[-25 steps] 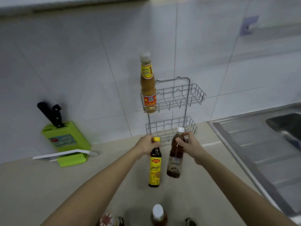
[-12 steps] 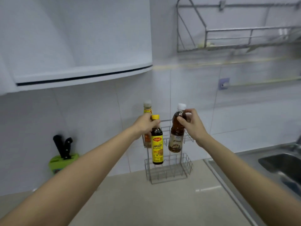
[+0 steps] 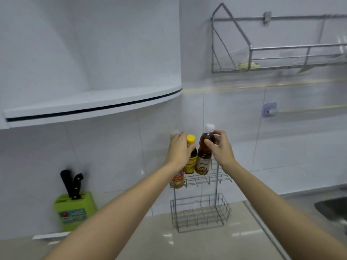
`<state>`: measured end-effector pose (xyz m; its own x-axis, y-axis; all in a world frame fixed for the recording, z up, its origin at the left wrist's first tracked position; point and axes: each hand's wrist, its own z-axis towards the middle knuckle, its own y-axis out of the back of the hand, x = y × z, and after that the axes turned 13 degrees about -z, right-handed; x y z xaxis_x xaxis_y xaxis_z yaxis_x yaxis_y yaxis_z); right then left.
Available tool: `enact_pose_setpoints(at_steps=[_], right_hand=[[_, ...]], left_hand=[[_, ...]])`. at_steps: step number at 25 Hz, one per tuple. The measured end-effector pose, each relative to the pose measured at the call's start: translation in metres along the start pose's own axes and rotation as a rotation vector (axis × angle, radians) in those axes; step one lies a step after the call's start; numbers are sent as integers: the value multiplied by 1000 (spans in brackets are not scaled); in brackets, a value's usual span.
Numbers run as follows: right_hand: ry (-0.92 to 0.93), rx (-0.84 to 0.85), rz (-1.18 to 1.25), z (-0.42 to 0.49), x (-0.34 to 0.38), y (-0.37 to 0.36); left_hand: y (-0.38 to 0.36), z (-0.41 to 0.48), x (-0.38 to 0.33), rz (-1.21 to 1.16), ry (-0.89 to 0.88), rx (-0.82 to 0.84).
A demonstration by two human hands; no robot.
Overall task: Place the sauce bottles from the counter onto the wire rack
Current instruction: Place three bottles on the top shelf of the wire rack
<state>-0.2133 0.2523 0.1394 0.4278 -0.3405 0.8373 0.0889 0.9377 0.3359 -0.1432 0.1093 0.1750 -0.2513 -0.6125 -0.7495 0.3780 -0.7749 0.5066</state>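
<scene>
Yellow-capped bottle: dark sauce, yellow label, held by the neck over the upper basket of the wire rack; base at about rim level, whether it rests on the wires cannot be told.
White-capped bottle: brown sauce, tilted slightly with cap leaning right, just beside the yellow-capped one; its base also at the upper basket's front rim.
Orange sauce bottle: seated at the left end of the upper basket, largely hidden behind the left wrist.
Left hand: closed around the yellow-capped bottle's neck, below the cap.
Right hand: thumb and fingers pinching the white-capped bottle at neck and shoulder.
Step in hand: judged to be lowering both bottles into the upper basket.
Recommended method: bring the tilted bottle upright before lowering; clear the front rail with each base; set the yellow-capped bottle beside the orange one without knocking it; release only once each base sits flat on the wires.
Lower basket: holds nothing visible, standing on the bench.
Bench: pale, glossy stone finish; green knife block at left with black handles; sink at right edge.
Room: white tiled wall, curved cupboard underside upper left, steel dish rack mounted upper right.
</scene>
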Motion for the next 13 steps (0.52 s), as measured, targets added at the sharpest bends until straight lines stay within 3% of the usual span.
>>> enact_pose_setpoints(at_steps=[13], right_hand=[[-34, 262, 94, 2, -48, -9]], left_hand=[[-20, 5, 7, 316, -88, 33]])
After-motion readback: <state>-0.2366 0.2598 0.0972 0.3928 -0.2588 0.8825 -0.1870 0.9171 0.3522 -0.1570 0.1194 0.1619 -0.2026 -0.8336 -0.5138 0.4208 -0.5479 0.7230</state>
